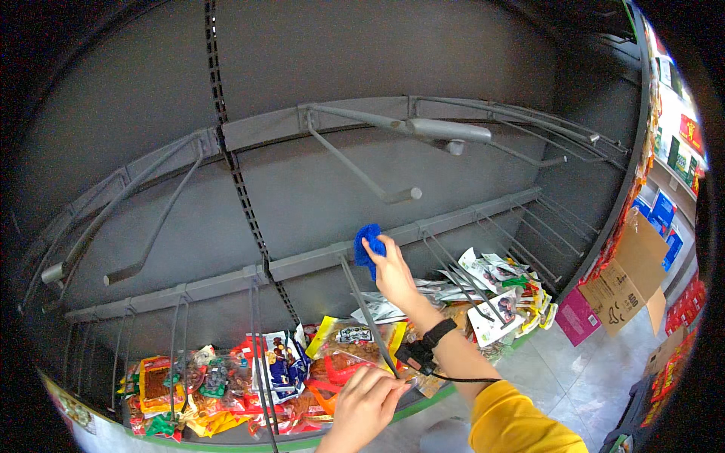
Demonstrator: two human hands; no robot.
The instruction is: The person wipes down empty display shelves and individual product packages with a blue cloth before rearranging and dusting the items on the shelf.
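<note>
My right hand grips a crumpled blue cloth and holds it at the lower grey metal rail of a dark shelf unit. A black strap with a small device and cable sits on my right wrist. Lower down, my left hand pinches the front end of a grey metal display hook, which runs out from that rail between my hands. Packaged snacks in red, yellow and white bags lie on the bottom shelf below the hooks.
More hooks stick out from the upper rail and at both sides of the lower one. An opened cardboard box and a magenta box stand on the tiled floor at right, near stocked shelves. A green edge borders the bottom shelf.
</note>
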